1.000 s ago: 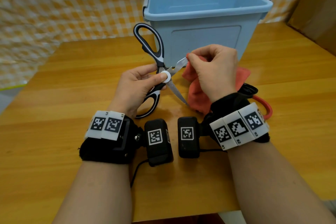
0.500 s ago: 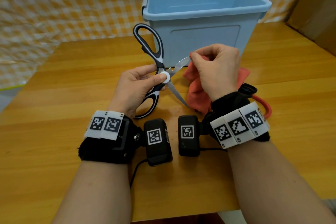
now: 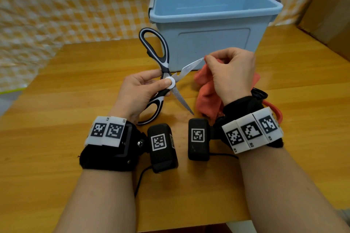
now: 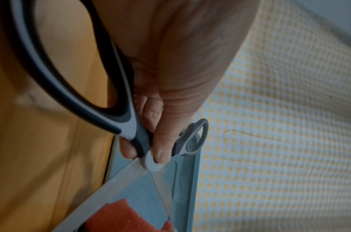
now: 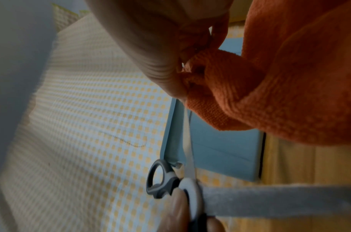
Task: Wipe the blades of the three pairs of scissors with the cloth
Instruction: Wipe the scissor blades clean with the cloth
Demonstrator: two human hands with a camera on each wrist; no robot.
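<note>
My left hand (image 3: pixel 141 89) grips the black-and-white scissors (image 3: pixel 164 73) at the pivot, thumb pressed on the white pivot disc, fingers curled behind the handle neck. The scissors are spread wide and held above the table (image 3: pixel 56 100): one blade points far-right, the other near-right and down. My right hand (image 3: pixel 232 73) pinches the orange cloth (image 3: pixel 206 98) at the tip of the far-right blade; the rest of the cloth hangs below my palm to the table. Right wrist view: cloth (image 5: pixel 290 78) bunched over the blade tip, thumb against it. A blue plastic bin (image 3: pixel 214 30) stands just beyond the scissors. Red-and-black scissors (image 3: pixel 269 102) lie on the table, partly hidden behind my right wrist. A third pair is not visible.
</note>
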